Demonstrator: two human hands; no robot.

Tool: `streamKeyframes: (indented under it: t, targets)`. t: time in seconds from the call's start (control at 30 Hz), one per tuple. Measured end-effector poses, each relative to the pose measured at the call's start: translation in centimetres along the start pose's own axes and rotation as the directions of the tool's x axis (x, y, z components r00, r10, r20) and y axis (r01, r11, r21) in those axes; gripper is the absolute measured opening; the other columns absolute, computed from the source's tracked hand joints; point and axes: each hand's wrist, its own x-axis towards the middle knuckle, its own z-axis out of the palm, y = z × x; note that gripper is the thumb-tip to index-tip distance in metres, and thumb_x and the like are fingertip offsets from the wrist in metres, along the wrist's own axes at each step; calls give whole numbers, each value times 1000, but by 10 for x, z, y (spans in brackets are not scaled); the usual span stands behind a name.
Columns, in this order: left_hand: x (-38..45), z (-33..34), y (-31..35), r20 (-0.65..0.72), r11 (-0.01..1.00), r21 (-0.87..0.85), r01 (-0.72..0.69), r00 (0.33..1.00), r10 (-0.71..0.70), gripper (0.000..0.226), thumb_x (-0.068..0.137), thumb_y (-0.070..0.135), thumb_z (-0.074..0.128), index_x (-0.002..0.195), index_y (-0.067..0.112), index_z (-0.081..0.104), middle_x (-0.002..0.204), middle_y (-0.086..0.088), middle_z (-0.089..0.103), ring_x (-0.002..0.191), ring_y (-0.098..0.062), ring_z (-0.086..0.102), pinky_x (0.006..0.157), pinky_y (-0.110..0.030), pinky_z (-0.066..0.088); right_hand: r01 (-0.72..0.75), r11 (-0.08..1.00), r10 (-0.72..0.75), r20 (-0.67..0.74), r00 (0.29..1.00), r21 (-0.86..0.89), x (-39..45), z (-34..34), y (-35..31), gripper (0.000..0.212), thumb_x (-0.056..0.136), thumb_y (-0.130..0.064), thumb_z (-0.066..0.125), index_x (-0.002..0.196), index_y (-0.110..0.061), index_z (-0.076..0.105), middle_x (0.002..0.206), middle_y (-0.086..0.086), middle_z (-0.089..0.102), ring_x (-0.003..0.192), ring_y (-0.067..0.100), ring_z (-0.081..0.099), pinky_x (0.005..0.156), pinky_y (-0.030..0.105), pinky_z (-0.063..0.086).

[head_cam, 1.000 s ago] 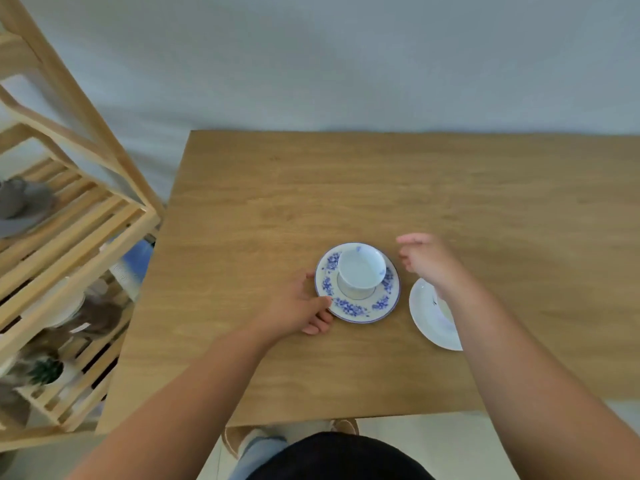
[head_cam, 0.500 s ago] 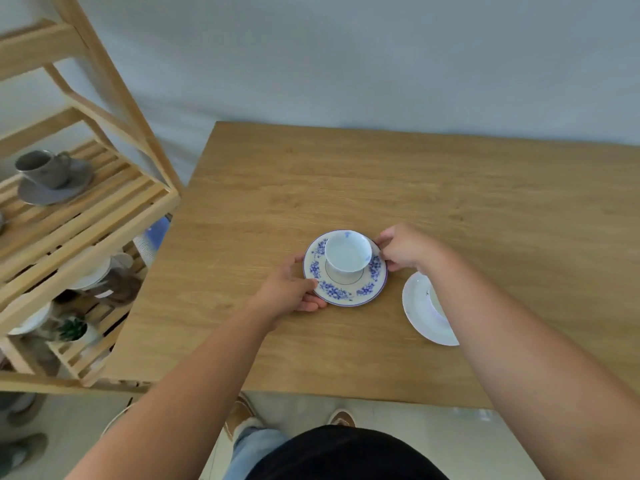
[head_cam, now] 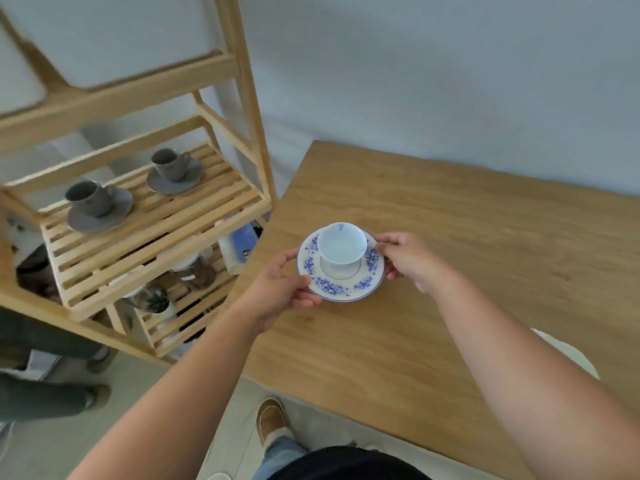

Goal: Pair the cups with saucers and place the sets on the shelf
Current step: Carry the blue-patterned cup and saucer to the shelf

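Note:
A white cup (head_cam: 341,244) stands upright on a blue-flowered saucer (head_cam: 346,285). My left hand (head_cam: 280,289) grips the saucer's left rim and my right hand (head_cam: 408,259) grips its right rim, holding the set above the left part of the wooden table (head_cam: 485,244). To the left stands the wooden shelf (head_cam: 152,216); its slatted board carries two grey cups on grey saucers (head_cam: 98,204) (head_cam: 175,171). A white saucer (head_cam: 568,351) lies on the table behind my right forearm, mostly hidden.
The shelf's lower level holds a small potted plant (head_cam: 157,301), a dark jar (head_cam: 195,271) and a blue-and-white item (head_cam: 240,244). Another person's legs and shoes (head_cam: 52,393) are on the floor at the left. My own shoe (head_cam: 272,419) is below the table edge.
Both hands closed on the saucer's rims and raised the cup-and-saucer set off the table. The view swung left, bringing the shelf and its grey sets into sight.

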Motion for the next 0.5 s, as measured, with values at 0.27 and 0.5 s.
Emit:
streamKeyframes:
  t: [0.27,0.5]
  targets:
    - [-4,-109,17,-199,997,-73,-30,980,15,47,95,-2,54,133,24,45,79,-15,76,60,-19,73,52,-23,58,65,991,-81,136,987,116,48,111,-51,27,97,-14,47,119,-13,64,73,5,64,46,12,50,42,20,45]
    - [-3,-199,15,-371,985,-170,-41,928,-25,48,96,-3,53,135,22,43,77,-18,75,60,-20,73,54,-25,60,82,992,-104,270,957,94,88,208,-94,32,96,-3,47,122,-14,62,85,4,66,65,15,55,56,23,51]
